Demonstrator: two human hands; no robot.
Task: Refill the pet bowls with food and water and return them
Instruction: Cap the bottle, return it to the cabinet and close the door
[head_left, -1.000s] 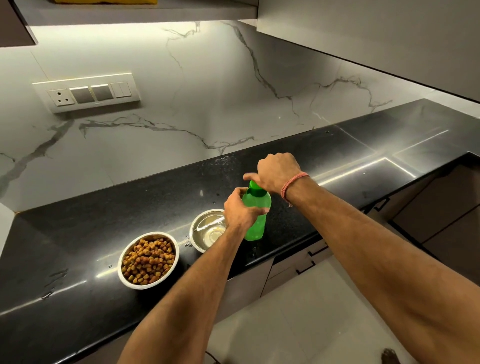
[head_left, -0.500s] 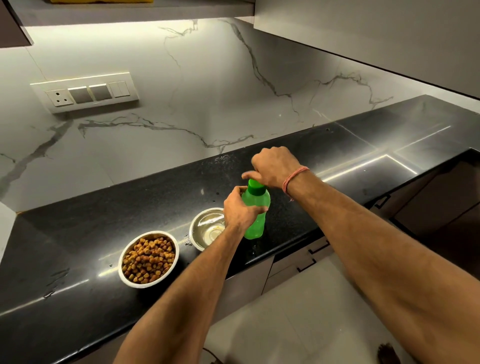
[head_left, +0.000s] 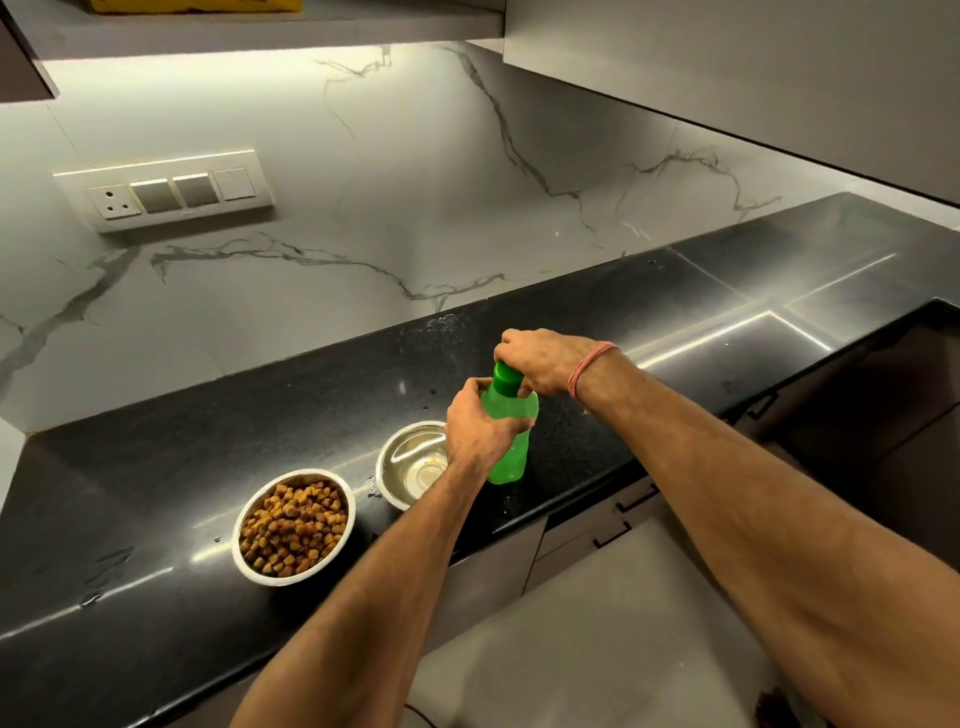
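Little has changed over the last second: the green bottle (head_left: 511, 441) stands in the same spot on the dark surface (head_left: 156, 519), just right of centre in the frame, and both hands are on it as before. The left hand (head_left: 475, 434) is curled around the bottle's shoulder, steadying it. The right hand (head_left: 540, 361) grips the darker green cap (head_left: 506, 378) from above, and its knuckles have turned slightly around the cap compared with a second ago. That small rotation suggests the cap is being twisted, though whether it is going on or coming off cannot be told from the pictures.

For the task, the food half looks done. The water half is uncertain, because glare on the steel hides whether the second bowl holds any water.

Counted, there are two steel bowls. The kibble bowl (head_left: 293, 527), heaped with brown pellets, sits lower left of centre. The shiny bowl (head_left: 410, 465) sits just left of the bottle, partly hidden by the left wrist. There is one bottle with one cap, and two hands. A red thread bracelet (head_left: 584, 371) circles the right wrist. One switch panel (head_left: 166, 189) hangs on the marble wall at upper left.
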